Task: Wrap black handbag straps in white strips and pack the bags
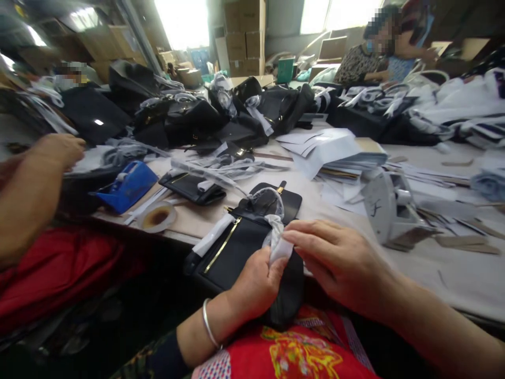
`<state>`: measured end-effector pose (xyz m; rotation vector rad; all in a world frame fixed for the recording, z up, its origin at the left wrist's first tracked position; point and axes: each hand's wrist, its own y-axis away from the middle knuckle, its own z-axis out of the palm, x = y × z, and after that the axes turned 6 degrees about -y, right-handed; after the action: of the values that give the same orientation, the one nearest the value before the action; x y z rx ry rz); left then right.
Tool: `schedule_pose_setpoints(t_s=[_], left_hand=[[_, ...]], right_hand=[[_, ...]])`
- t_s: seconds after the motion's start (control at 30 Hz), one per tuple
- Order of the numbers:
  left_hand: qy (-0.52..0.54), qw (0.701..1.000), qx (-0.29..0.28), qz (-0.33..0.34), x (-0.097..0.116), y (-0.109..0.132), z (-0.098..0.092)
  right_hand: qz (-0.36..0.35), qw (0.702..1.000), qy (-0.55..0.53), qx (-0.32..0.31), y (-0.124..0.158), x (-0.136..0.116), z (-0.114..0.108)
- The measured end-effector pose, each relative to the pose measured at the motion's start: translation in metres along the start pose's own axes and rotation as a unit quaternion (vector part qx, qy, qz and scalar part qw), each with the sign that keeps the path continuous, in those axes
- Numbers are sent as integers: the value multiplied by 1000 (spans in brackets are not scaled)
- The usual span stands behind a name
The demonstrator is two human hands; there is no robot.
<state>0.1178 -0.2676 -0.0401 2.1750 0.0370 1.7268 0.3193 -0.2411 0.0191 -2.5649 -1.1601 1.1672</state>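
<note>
A black bag [226, 250] with a gold zipper rests between my lap and the table's near edge. White wrapping paper [277, 245] is bunched around part of the bag, below its plastic-wrapped handle [272, 195]. My left hand [258, 279] is closed on this paper, thumb up. From the other side, the fingertips of my right hand [335, 252] press together against the paper's edge. A second white wrap [215, 234] covers a strip at the bag's left side. The lower part of the bag is partly hidden behind my left hand.
A blue tape dispenser [128, 184] and a tape roll [158, 217] lie left; a grey dispenser [394, 208] stands right. White paper sheets [327, 150] are stacked farther back. Black bags [189, 121] pile up behind. A co-worker's arm [35, 184] reaches in at left.
</note>
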Motion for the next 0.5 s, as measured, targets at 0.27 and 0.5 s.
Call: schedule_pose_setpoints(t_s=[0.27, 0.5], left_hand=[[-281, 950, 43, 132, -16, -4, -1], [-291, 943, 50, 153, -36, -21, -12]], right_hand=[[-113, 974, 177, -84, 5, 47, 34], [-182, 946, 268, -21, -24, 50, 59]])
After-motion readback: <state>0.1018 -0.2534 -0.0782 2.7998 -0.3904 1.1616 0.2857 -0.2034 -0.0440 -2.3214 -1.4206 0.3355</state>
